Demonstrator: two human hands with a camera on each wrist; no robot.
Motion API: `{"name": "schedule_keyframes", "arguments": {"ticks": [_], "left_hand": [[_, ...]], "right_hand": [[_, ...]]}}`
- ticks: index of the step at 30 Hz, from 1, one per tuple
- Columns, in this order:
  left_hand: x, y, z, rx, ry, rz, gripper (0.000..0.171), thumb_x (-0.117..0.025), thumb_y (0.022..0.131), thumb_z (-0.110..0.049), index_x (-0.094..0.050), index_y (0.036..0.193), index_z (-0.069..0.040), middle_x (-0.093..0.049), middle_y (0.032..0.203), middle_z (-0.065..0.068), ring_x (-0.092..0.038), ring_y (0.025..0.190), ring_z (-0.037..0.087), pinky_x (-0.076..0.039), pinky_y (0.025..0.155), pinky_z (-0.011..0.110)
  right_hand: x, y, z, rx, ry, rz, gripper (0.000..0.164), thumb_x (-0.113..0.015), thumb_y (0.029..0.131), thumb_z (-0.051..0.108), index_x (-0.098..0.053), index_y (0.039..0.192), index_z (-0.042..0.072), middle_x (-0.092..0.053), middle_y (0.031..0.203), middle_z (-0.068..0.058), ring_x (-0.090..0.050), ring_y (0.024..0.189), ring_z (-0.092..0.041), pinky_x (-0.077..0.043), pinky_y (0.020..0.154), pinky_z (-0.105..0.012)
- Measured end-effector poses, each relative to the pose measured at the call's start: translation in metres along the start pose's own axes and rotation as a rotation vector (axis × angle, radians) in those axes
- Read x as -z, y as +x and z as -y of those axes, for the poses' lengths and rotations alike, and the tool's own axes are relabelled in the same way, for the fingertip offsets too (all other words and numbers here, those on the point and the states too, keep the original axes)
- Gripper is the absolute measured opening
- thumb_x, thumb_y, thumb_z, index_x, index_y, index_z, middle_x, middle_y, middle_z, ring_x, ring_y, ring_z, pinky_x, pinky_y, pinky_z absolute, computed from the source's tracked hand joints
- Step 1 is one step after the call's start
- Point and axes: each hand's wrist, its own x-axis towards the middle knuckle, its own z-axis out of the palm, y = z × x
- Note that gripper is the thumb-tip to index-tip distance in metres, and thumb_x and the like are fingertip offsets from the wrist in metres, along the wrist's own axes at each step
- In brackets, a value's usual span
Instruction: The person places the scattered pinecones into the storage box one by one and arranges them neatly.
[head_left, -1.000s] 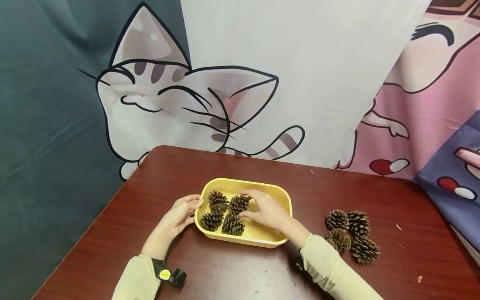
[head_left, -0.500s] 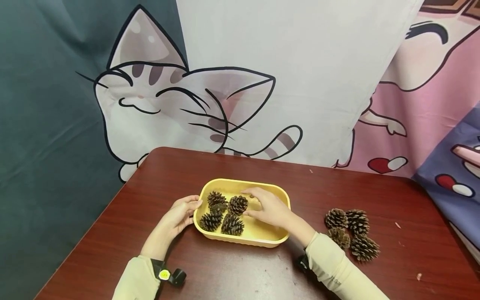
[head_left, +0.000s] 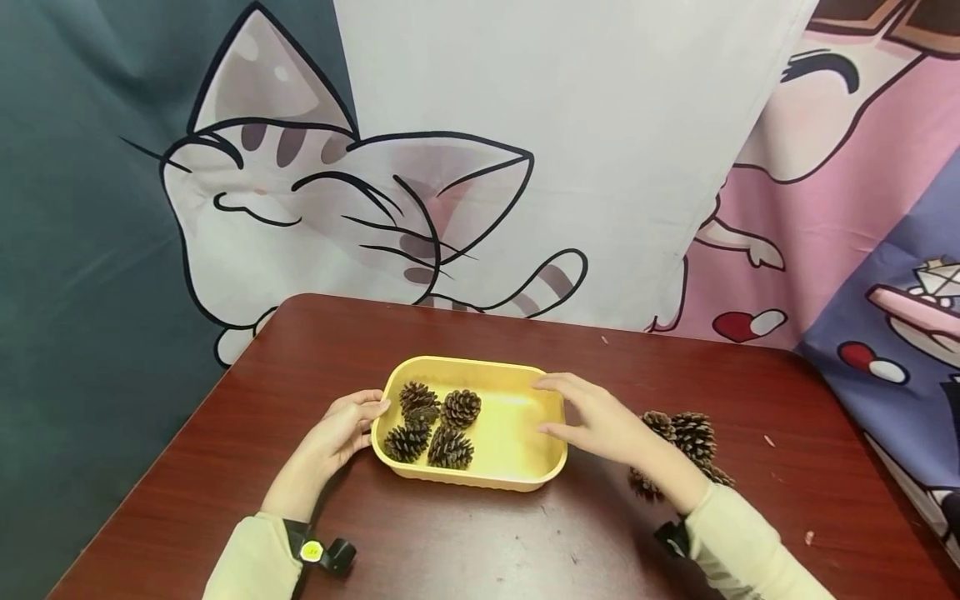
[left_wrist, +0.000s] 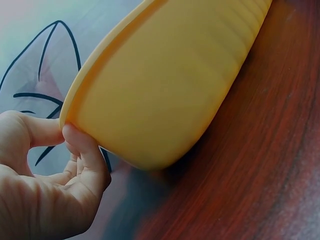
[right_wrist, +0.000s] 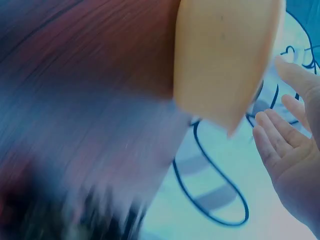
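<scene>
A yellow plastic basin (head_left: 517,425) stands on the table, with several brown pine cones (head_left: 461,408) gathered in its left half. My left hand (head_left: 347,429) pinches the basin's left rim between thumb and fingers; the left wrist view shows this hand (left_wrist: 55,180) at the rim up close. Over the basin's right end hangs my right hand (head_left: 600,421), fingers and thumb spread apart and holding nothing. In the right wrist view the same hand (right_wrist: 295,135) is beside the basin's wall (right_wrist: 225,55).
A second group of pine cones (head_left: 693,435) lies on the table to the right, partly hidden behind the right forearm. Small pale scraps (head_left: 809,537) lie on the dark red tabletop (head_left: 480,550). A cartoon cat curtain (head_left: 465,83) hangs behind the table.
My right hand has let go of a pine cone in the basin and moved right toward the basin's right rim. The left hand keeps its grip on the rim. The view has turned slightly right.
</scene>
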Motion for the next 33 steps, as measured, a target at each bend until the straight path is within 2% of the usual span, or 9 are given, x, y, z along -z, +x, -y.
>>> {"name": "schedule_keyframes", "arguments": {"ticks": [3, 8, 13, 15, 18, 21, 24, 29, 33], "left_hand": [[0.002, -0.001, -0.002, 0.001, 0.000, 0.006, 0.021, -0.053, 0.093, -0.010, -0.044, 0.109, 0.000, -0.057, 0.092, 0.001, -0.060, 0.083, 0.010, -0.051, 0.069, 0.027], [0.001, -0.001, -0.004, -0.002, 0.005, 0.007, 0.023, -0.054, 0.093, -0.011, -0.044, 0.110, 0.001, -0.057, 0.093, 0.001, -0.060, 0.083, 0.010, -0.051, 0.069, 0.027], [0.001, -0.001, -0.004, 0.005, 0.006, 0.001, 0.022, -0.053, 0.093, -0.011, -0.044, 0.110, 0.001, -0.058, 0.092, 0.001, -0.061, 0.082, 0.010, -0.052, 0.068, 0.027], [0.001, -0.001, -0.003, 0.009, 0.006, 0.000, 0.021, -0.053, 0.093, -0.010, -0.044, 0.109, 0.001, -0.058, 0.091, 0.001, -0.061, 0.082, 0.010, -0.052, 0.067, 0.027], [0.001, -0.001, -0.002, 0.010, -0.002, -0.001, 0.018, -0.052, 0.093, -0.009, -0.046, 0.107, 0.000, -0.058, 0.090, 0.001, -0.061, 0.081, 0.010, -0.051, 0.067, 0.027], [0.001, -0.002, 0.000, 0.003, -0.011, 0.012, 0.015, -0.053, 0.093, -0.009, -0.047, 0.104, -0.002, -0.058, 0.091, 0.000, -0.060, 0.082, 0.010, -0.051, 0.069, 0.027], [0.001, -0.003, 0.002, 0.003, -0.008, 0.001, 0.014, -0.053, 0.092, -0.009, -0.049, 0.103, -0.002, -0.058, 0.091, 0.001, -0.060, 0.083, 0.010, -0.051, 0.069, 0.028], [0.001, -0.002, 0.004, 0.003, -0.005, -0.007, 0.015, -0.051, 0.093, -0.008, -0.048, 0.105, 0.000, -0.058, 0.091, 0.001, -0.060, 0.082, 0.010, -0.051, 0.069, 0.028], [0.001, -0.001, 0.004, 0.000, -0.006, -0.011, 0.016, -0.052, 0.093, -0.008, -0.048, 0.106, 0.001, -0.059, 0.092, 0.001, -0.060, 0.082, 0.011, -0.051, 0.069, 0.028]], "right_hand": [[0.012, -0.015, -0.008, -0.014, -0.039, -0.014, 0.053, -0.076, 0.078, 0.030, -0.056, 0.124, 0.011, -0.057, 0.123, 0.000, -0.053, 0.115, -0.017, -0.046, 0.093, -0.038], [0.025, -0.039, -0.017, -0.098, -0.071, 0.013, 0.054, -0.074, 0.080, 0.035, -0.054, 0.127, 0.018, -0.055, 0.125, 0.002, -0.052, 0.117, -0.016, -0.047, 0.091, -0.040], [0.032, -0.057, -0.024, -0.119, -0.105, 0.014, 0.053, -0.072, 0.081, 0.037, -0.053, 0.127, 0.021, -0.055, 0.126, 0.002, -0.052, 0.117, -0.017, -0.047, 0.090, -0.042], [0.034, -0.065, -0.025, -0.132, -0.123, 0.007, 0.052, -0.072, 0.080, 0.037, -0.053, 0.127, 0.022, -0.055, 0.125, 0.004, -0.052, 0.116, -0.014, -0.047, 0.090, -0.039], [0.035, -0.078, -0.027, -0.153, -0.140, -0.012, 0.052, -0.073, 0.079, 0.038, -0.054, 0.125, 0.023, -0.055, 0.124, 0.007, -0.052, 0.114, -0.011, -0.044, 0.091, -0.026], [0.035, -0.090, -0.027, -0.148, -0.146, -0.038, 0.053, -0.076, 0.076, 0.035, -0.056, 0.123, 0.023, -0.055, 0.122, 0.008, -0.053, 0.112, -0.010, -0.036, 0.093, -0.012], [0.033, -0.100, -0.027, -0.130, -0.150, -0.055, 0.055, -0.079, 0.074, 0.032, -0.056, 0.123, 0.023, -0.056, 0.120, 0.008, -0.052, 0.111, -0.010, -0.026, 0.094, -0.004], [0.030, -0.114, -0.024, -0.126, -0.224, -0.093, 0.061, -0.083, 0.066, 0.030, -0.058, 0.121, 0.022, -0.058, 0.118, 0.005, -0.052, 0.109, -0.013, -0.020, 0.095, -0.002], [0.027, -0.124, -0.021, -0.103, -0.303, -0.126, 0.065, -0.086, 0.059, 0.026, -0.060, 0.119, 0.017, -0.060, 0.115, 0.001, -0.056, 0.104, -0.019, -0.020, 0.096, -0.005]]}}
